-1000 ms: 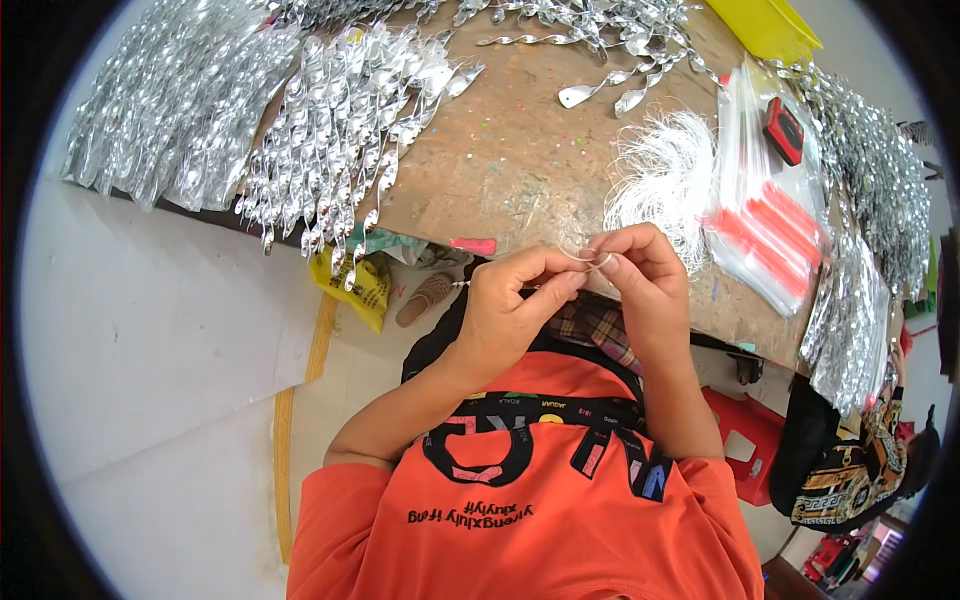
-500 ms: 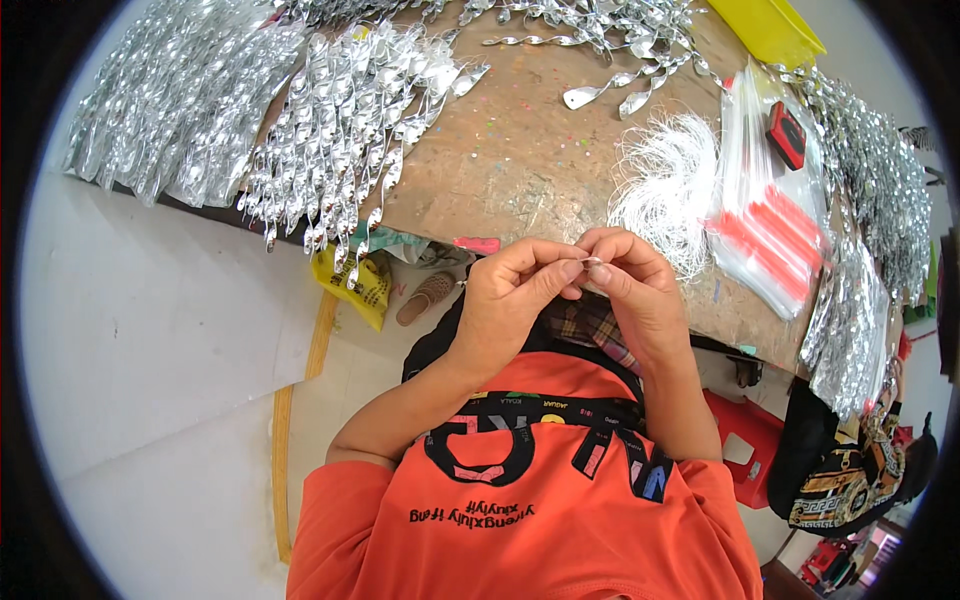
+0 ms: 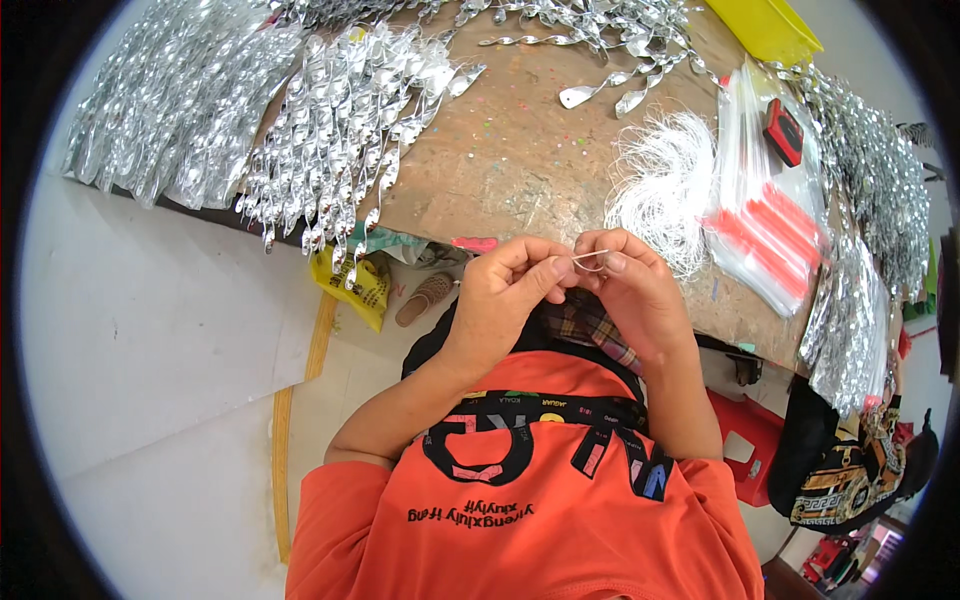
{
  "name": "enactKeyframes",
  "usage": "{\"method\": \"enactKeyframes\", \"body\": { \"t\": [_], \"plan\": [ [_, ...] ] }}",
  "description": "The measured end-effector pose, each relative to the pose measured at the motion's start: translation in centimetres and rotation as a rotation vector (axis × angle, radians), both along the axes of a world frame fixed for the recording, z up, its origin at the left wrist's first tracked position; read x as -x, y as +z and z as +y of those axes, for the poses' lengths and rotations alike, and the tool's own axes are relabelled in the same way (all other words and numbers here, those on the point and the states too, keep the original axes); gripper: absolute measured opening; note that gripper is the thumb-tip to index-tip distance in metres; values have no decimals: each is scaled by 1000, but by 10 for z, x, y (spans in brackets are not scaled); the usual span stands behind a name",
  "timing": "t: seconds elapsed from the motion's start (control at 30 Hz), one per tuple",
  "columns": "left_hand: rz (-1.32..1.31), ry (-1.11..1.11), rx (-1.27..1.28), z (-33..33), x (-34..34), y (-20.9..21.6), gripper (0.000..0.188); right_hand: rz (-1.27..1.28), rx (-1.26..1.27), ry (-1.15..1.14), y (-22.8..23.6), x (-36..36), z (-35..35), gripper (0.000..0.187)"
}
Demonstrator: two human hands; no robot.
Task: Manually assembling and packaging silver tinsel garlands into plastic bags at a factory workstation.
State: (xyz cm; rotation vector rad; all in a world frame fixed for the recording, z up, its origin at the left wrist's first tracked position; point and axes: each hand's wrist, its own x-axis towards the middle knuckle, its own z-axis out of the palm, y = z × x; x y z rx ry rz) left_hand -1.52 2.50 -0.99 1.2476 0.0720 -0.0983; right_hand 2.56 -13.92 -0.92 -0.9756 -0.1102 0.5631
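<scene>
In front of my chest, at the table's near edge, a thin white string (image 3: 591,254) is held between my fingertips, with a short end and a small loop showing. My left hand (image 3: 508,298) pinches it between thumb and forefinger. Closed beside it, my right hand (image 3: 637,292) grips the string with thumb and curled fingers. Just beyond the right hand lies a loose bundle of white strings (image 3: 662,185) on the table. Whether the held string is knotted cannot be made out.
Twisted silver foil strips (image 3: 325,140) hang over the brown table's (image 3: 480,190) left edge, beside bagged ones (image 3: 180,100). More strips (image 3: 640,50) lie at the back. To the right are clear bags with red ends (image 3: 765,240), a red-black box (image 3: 783,132) and a yellow basin (image 3: 770,30).
My fingertips have parted slightly, and my right thumb has shifted outward. More of the white string and its loop now shows between the hands. Things on the table stay put.
</scene>
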Motion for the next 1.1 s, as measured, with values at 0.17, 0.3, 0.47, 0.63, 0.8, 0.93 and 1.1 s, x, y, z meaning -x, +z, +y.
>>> {"method": "enactKeyframes", "body": {
  "t": [0.17, 0.3, 0.47, 0.63, 0.8, 0.93, 1.1],
  "plan": [
    [-73, -13, -150, 3, 2, 2, 13, -75, 137, -92, 10, 3, 2, 9],
    [-63, -25, -246, 7, 1, 10, 11, -578, 657, -128, 18, 4, -1, 5],
    [-57, 32, -259, 13, 0, 7, 11, -1106, 1102, -208, 33, 2, -8, 3],
    [-65, 87, -247, 14, 0, 5, 10, -878, 930, -234, 32, 4, -16, 8],
    [-26, 71, -162, 14, -1, 4, 12, -601, 602, -179, 19, 8, -5, 19],
    [-51, 44, -177, 13, 1, 4, 11, -644, 592, -143, 16, 10, 7, 25],
    [-37, 66, -174, 15, 2, 2, 12, -1067, 924, -179, 8, 0, -2, 21]
  ]
}}
